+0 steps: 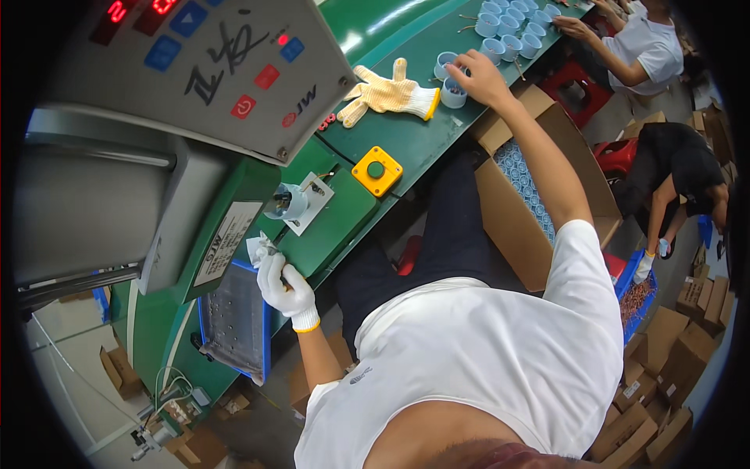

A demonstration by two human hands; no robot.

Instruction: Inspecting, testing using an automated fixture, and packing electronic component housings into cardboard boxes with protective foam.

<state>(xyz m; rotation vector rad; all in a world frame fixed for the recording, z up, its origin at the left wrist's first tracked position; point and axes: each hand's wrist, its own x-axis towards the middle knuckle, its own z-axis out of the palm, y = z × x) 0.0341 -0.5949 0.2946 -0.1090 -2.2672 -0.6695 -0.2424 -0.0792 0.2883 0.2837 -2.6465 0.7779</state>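
My left hand (pixel 287 291), in a white knit glove with a yellow cuff, is closed around a small silvery-white piece (pixel 262 248) whose kind I cannot make out. Beside it, under the machine head, a light-blue plastic cup (pixel 291 203) sits on a metal plate (pixel 316 205). My bare right hand (pixel 480 80) reaches across the green bench, its bent fingers at the rim of a light-blue cup (pixel 453 95). Another blue cup (pixel 444 66) stands just behind that one. A loose cream glove (pixel 387 94) lies left of them.
A yellow button box (pixel 376 170) sits on the bench (pixel 426 144) near its edge. The machine's control panel (pixel 211 66) fills the upper left. A blue-rimmed tray (pixel 268 328) lies below. An open carton (pixel 500 215) of blue cups stands right; two people work beyond.
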